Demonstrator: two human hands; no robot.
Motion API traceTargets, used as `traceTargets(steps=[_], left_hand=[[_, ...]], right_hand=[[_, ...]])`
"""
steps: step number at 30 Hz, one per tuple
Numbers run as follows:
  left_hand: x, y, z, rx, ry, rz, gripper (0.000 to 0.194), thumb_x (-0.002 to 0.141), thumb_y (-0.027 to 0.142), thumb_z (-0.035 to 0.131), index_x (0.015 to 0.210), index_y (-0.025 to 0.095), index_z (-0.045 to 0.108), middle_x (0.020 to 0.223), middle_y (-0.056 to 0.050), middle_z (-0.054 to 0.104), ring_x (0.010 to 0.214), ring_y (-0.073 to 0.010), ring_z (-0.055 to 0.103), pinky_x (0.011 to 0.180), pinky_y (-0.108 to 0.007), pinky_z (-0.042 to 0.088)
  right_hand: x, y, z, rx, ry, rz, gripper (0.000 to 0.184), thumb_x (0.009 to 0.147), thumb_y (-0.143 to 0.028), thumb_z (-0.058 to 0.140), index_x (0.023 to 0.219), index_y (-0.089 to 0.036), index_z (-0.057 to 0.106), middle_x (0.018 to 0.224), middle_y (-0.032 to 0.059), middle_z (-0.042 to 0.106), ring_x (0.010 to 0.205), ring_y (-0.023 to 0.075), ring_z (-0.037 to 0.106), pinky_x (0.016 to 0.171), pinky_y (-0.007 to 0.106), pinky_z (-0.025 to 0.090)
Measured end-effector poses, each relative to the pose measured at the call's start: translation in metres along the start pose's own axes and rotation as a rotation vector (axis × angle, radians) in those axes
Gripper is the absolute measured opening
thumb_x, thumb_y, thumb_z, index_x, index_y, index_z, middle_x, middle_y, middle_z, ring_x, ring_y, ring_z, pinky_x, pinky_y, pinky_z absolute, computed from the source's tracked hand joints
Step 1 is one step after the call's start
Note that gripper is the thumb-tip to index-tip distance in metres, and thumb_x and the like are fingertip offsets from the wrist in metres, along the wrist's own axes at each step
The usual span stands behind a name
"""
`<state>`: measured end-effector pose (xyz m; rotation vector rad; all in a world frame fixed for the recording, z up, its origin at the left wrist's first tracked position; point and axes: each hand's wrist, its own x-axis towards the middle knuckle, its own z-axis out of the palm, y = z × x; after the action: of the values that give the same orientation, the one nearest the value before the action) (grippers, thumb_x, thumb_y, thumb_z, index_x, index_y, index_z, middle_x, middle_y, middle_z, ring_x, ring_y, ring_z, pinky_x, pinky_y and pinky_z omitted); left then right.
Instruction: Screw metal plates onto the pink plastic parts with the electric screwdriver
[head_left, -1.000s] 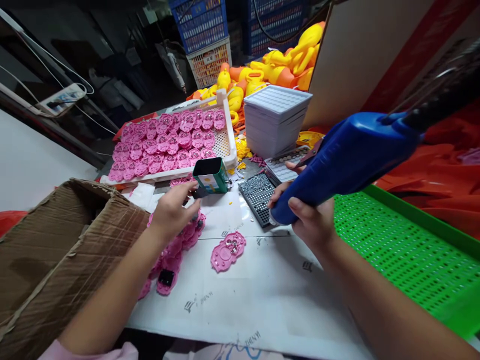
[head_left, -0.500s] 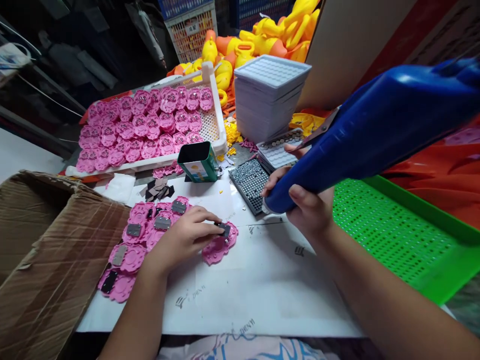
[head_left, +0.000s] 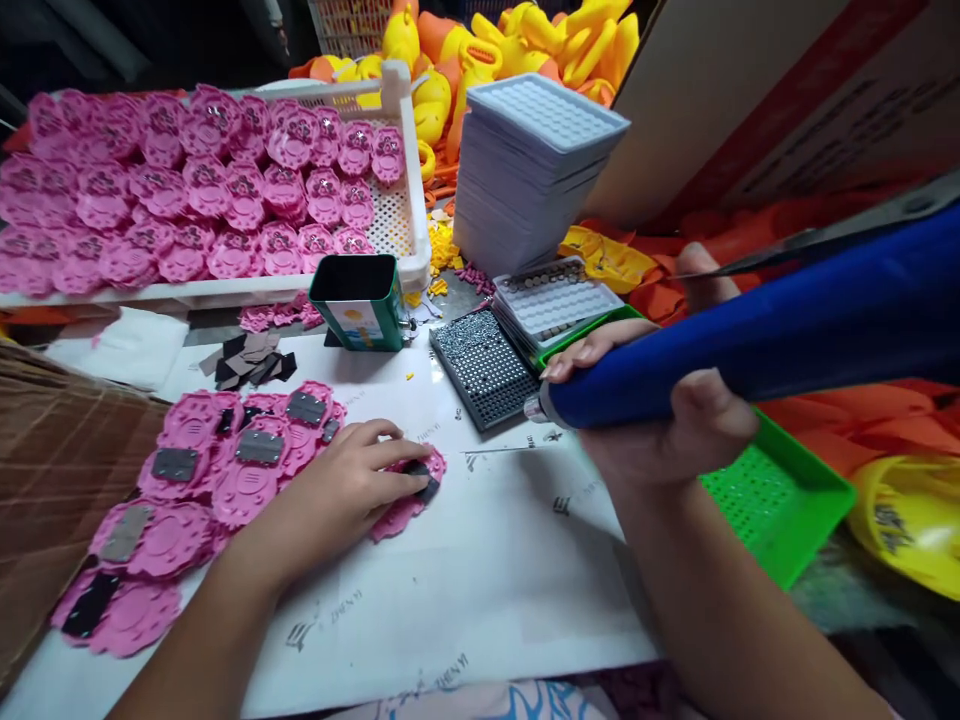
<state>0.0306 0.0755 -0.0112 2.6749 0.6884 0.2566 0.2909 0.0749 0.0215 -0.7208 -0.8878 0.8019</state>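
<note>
My left hand (head_left: pixel 337 490) rests low over a pink plastic part (head_left: pixel 397 518) on the white sheet, its fingertips pinning the part and the small dark plate (head_left: pixel 429 487) on it. In my right hand (head_left: pixel 675 440) is a blue electric screwdriver (head_left: pixel 757 345), held nearly level, fingers wrapped round the front of its body and the thumb on the near side. Its tip points left, just beside a dark perforated screw tray (head_left: pixel 491 385) with small metal screws at its far end. More pink parts (head_left: pixel 247 485) with grey or black plates lie left of my left hand.
A white crate (head_left: pixel 416 200) holds rows of pink parts. A green tin (head_left: pixel 367 330), dark plate pieces (head_left: pixel 251 360) and stacked white trays (head_left: pixel 517 190) stand behind the work area. A cardboard box (head_left: pixel 67 500) borders the left; a green basket (head_left: pixel 795 500) and yellow bowl (head_left: pixel 915 530) the right.
The view has shifted right and nearer. The screwdriver has swung more level, and its tip sits a little farther right of the screw tray's near corner. My left hand stays on the pink part.
</note>
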Motion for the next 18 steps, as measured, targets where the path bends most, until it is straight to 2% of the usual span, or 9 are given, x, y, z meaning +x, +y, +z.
traceTargets(steps=[5, 12, 18], left_hand=[[0.006, 0.010, 0.011, 0.045, 0.079, 0.008, 0.026, 0.098, 0.013, 0.048, 0.109, 0.021, 0.071, 0.111, -0.006, 0.073, 0.098, -0.0244, 0.057, 0.080, -0.039, 0.049], [0.016, 0.030, 0.022, 0.029, 0.156, 0.033, 0.022, 0.098, 0.018, 0.049, 0.101, 0.017, 0.071, 0.104, -0.008, 0.072, 0.092, -0.0227, 0.057, 0.079, -0.038, 0.049], [0.012, 0.028, 0.015, -0.016, 0.128, 0.043, 0.028, 0.100, 0.012, 0.042, 0.103, 0.016, 0.069, 0.108, -0.007, 0.073, 0.099, -0.0232, 0.056, 0.083, -0.038, 0.047]], right_hand=[[0.004, 0.004, -0.007, -0.098, 0.035, 0.012, 0.019, 0.074, -0.044, 0.070, 0.084, -0.030, 0.061, 0.065, -0.0041, 0.061, 0.053, 0.0144, 0.060, 0.055, 0.031, 0.052], [0.002, 0.003, 0.002, -0.126, 0.064, 0.033, 0.029, 0.065, -0.043, 0.077, 0.085, -0.029, 0.061, 0.060, -0.0028, 0.059, 0.050, 0.0160, 0.057, 0.051, 0.032, 0.050], [0.000, 0.003, 0.004, -0.143, 0.038, 0.047, 0.026, 0.065, -0.045, 0.078, 0.067, -0.027, 0.059, 0.059, -0.0021, 0.061, 0.050, 0.0152, 0.059, 0.049, 0.031, 0.050]])
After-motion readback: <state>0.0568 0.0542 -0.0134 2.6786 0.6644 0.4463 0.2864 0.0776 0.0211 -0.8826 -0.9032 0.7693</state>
